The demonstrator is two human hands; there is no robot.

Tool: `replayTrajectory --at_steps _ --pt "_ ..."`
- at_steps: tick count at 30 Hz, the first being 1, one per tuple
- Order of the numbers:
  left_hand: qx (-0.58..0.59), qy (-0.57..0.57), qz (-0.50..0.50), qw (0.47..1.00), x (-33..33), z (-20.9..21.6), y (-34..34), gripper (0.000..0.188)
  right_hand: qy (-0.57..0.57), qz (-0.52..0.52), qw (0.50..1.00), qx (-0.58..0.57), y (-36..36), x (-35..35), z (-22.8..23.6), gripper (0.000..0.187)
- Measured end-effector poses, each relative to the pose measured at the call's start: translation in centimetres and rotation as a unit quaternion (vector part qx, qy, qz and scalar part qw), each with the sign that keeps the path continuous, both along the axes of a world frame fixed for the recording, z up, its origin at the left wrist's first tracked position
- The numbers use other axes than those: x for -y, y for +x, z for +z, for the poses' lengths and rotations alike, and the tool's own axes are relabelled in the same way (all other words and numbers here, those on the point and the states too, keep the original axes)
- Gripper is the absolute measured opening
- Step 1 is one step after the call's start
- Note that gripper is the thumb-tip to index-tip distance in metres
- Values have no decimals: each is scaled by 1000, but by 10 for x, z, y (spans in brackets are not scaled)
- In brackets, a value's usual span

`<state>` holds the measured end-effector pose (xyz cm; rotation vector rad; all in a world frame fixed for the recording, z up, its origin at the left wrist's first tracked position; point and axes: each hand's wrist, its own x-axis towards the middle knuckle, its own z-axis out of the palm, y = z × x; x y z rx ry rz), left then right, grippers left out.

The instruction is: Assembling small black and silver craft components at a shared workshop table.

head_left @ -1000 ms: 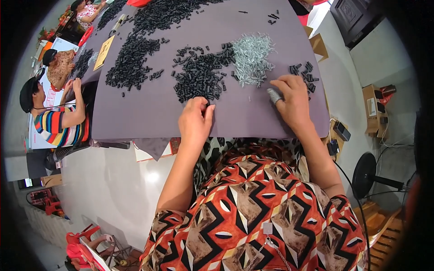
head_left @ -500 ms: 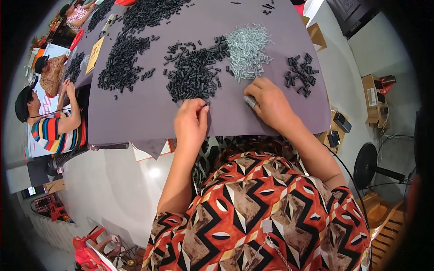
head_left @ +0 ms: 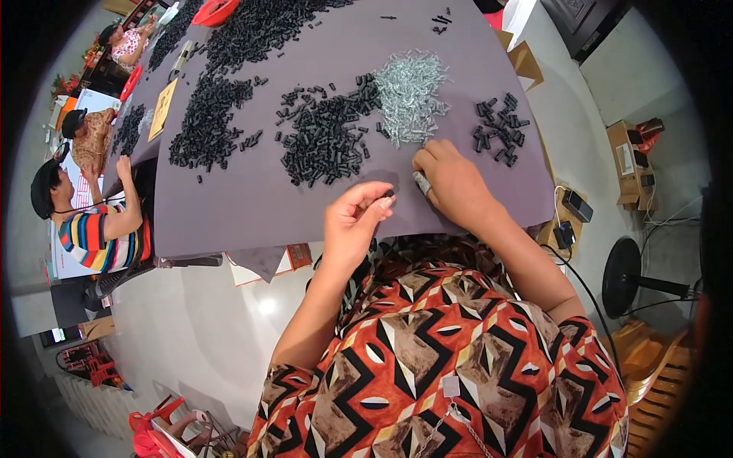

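Between the thumb and fingers of my left hand (head_left: 356,223) is a small black plastic piece (head_left: 388,194), raised near the table's front edge. My right hand (head_left: 456,182) is closed at the near edge of a pile of small clear plastic pieces (head_left: 411,95). One of its fingers has a grey-white wrapping (head_left: 422,183). What its fingertips pinch, if anything, is hidden. Left of the clear pile, and touching it, lies a heap of short black tube-like pieces (head_left: 324,141). A smaller group of black pieces (head_left: 500,131) lies beyond my right hand, to the right.
More black heaps (head_left: 210,122) spread over the grey-covered table (head_left: 252,210), with a red bowl (head_left: 215,11) at the far left. A person in a striped shirt (head_left: 95,237) and others sit along the left side. A black fan (head_left: 622,278) stands at right.
My left hand has moved right and toward me, away from the black heap, with a black piece now showing in its fingers. My right hand stays by the clear pile.
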<state>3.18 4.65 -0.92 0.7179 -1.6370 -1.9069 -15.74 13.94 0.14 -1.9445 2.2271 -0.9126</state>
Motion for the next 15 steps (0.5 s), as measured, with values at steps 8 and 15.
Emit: replayTrajectory --at_steps 8,15 --pt "65 -33 -10 997 1 -6 -11 15 57 43 902 426 0 -11 6 13" --pt "44 -31 -26 998 -6 -7 -15 14 65 85 864 491 0 -13 5 16"
